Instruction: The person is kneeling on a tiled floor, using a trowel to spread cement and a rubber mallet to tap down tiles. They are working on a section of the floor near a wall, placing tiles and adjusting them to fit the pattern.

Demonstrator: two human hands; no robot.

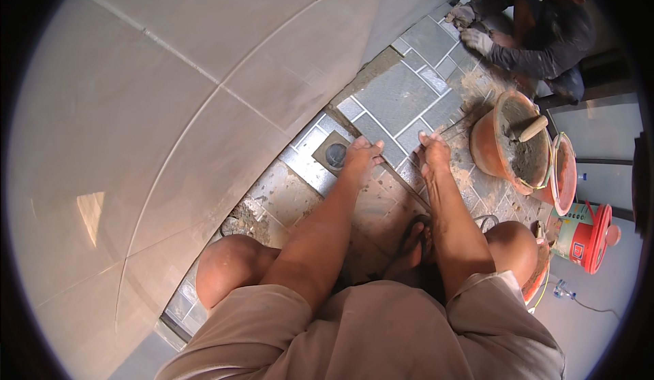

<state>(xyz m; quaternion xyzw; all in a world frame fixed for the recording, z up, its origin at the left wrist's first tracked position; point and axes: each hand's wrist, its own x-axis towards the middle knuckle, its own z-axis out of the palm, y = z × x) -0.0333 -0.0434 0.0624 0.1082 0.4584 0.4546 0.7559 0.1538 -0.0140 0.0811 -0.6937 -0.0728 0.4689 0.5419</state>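
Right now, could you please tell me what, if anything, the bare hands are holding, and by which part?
It cannot be told: the left hand and right hand are over the grey floor tiles, but no grip shows clearly.

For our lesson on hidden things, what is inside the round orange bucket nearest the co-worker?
Thick grey paste and a pale wooden handle show; the paste covers the bottom of the bucket.

This is a building site with tiling under way. Grey stone-look floor tiles in a rectangular pattern [396, 97] meet a rough strip of grey mortar [371, 75] beside large, glossy beige wall tiles [170, 107] on the left. On the right, a round orange plastic bucket [488, 150] contains grey mortar and a wooden-handled tool [533, 128]. Far right, a co-worker in dark clothes [555, 29] crouches.
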